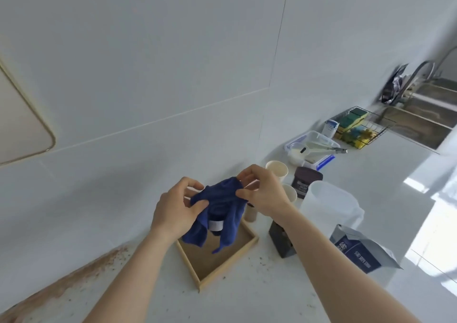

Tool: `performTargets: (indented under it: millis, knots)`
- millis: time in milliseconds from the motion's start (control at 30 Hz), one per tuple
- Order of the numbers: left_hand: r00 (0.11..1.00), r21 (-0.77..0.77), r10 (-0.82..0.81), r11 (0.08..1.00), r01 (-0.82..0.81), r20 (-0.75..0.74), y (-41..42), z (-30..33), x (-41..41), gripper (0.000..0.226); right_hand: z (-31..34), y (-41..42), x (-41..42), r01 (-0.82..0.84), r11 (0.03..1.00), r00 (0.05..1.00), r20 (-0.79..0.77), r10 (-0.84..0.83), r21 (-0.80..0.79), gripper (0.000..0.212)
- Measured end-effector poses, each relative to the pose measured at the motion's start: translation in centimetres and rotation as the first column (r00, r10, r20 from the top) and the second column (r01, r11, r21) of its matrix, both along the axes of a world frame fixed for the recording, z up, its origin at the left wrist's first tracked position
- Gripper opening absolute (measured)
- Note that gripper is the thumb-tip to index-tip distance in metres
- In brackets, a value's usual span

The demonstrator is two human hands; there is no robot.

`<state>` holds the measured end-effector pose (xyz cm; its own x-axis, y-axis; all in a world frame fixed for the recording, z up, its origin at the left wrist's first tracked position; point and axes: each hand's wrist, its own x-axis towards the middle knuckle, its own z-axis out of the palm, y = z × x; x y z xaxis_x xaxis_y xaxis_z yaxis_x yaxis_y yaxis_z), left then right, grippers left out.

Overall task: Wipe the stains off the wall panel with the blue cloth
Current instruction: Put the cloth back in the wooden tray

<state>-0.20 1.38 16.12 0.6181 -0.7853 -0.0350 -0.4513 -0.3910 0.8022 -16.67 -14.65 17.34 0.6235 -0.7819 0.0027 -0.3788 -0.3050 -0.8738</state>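
Both hands pinch the blue cloth (220,206) above the wooden tray (217,260): left hand (175,209) at its 9 o'clock edge, right hand (262,191) at 2 o'clock. The brown stains (81,273) lie toward 8 o'clock, nearer the left hand.

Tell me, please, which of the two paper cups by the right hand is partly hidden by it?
The nearer cup, just behind the right hand, is partly hidden; the farther cup, nearer the wall, shows its whole rim.
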Motion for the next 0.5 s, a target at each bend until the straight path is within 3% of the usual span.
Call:
performTargets:
  millis: [233,367,500]
  knots:
    - [0.997,0.166,0.039,0.985,-0.051,0.073,-4.2,-6.7,-1.1,0.028,-7.7,-1.7,0.3,0.072,0.997,0.995,-0.068,-0.073,-0.019,0.027]
    - [0.991,0.26,0.052,0.962,-0.083,0.126,-4.7,-10.5,-0.8,0.032,-11.7,-1.3,1.5,0.045,0.999,0.99,-0.13,-0.047,-0.02,0.03]
    - [0.978,0.318,0.015,0.945,-0.082,0.208,-4.3,-14.1,-1.1,0.027,-15.4,-0.1,1.8,-0.015,0.992,0.976,-0.218,-0.012,-0.122,0.036]
